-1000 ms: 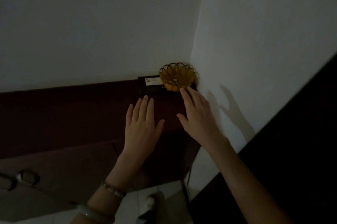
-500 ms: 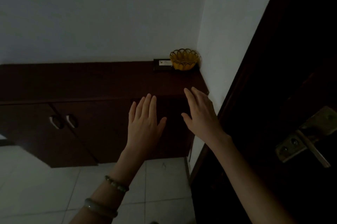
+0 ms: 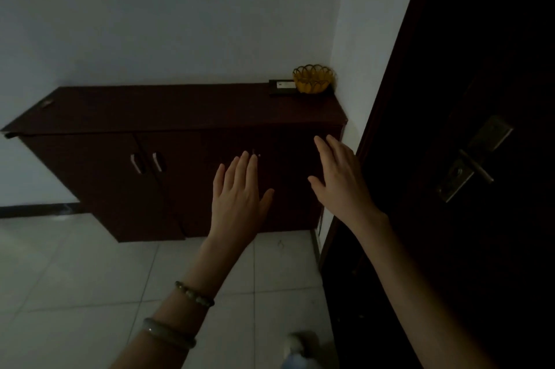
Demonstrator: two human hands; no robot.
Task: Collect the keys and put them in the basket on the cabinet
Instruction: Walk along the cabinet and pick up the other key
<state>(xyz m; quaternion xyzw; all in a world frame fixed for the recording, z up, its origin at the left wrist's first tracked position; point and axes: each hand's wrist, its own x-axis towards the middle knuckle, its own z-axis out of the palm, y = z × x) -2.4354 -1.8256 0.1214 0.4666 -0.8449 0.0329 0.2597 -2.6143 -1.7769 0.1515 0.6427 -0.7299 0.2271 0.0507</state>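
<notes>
A small yellow wire basket [image 3: 313,79] stands at the far right end of a dark brown cabinet [image 3: 186,110], tight in the wall corner. Its contents are too dim to make out, and no keys are visible anywhere. My left hand [image 3: 240,197] hovers flat and open in front of the cabinet doors, fingers apart, holding nothing. My right hand [image 3: 339,176] is also open and empty, held out near the cabinet's right edge, well below and in front of the basket.
A flat black box with a white label [image 3: 282,87] lies beside the basket. A dark door [image 3: 468,158] with a metal lever handle [image 3: 474,166] fills the right side. The cabinet has two door handles [image 3: 147,162]. Pale floor tiles [image 3: 90,284] lie below.
The view has backed away from the cabinet: the basket has shrunk and moved up, and the door and floor have come into sight. My right hand has pulled back from the basket, empty.
</notes>
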